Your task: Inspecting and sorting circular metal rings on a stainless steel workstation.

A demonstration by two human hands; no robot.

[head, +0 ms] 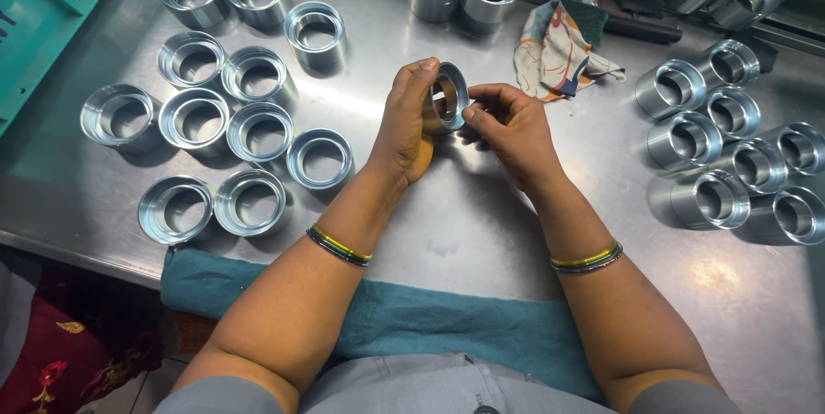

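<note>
Both hands meet at the middle of the frame. I see the left hand (pixel 404 126) wrapped around a metal ring (pixel 448 98), fingers curled over its top edge, holding it on its side just above the steel table (pixel 447 216). Right hand (pixel 509 126) is pinched closed, fingertips touching the ring's rim from the right. Left of the frame, a cluster of matching rings (pixel 219 113) stands open-side up. Right of the frame, more rings (pixel 730 156) lie tipped on their sides. Upper middle, a patterned cloth (pixel 554 53) is crumpled. Along the near edge, a teal towel (pixel 412 319) is draped.
</note>
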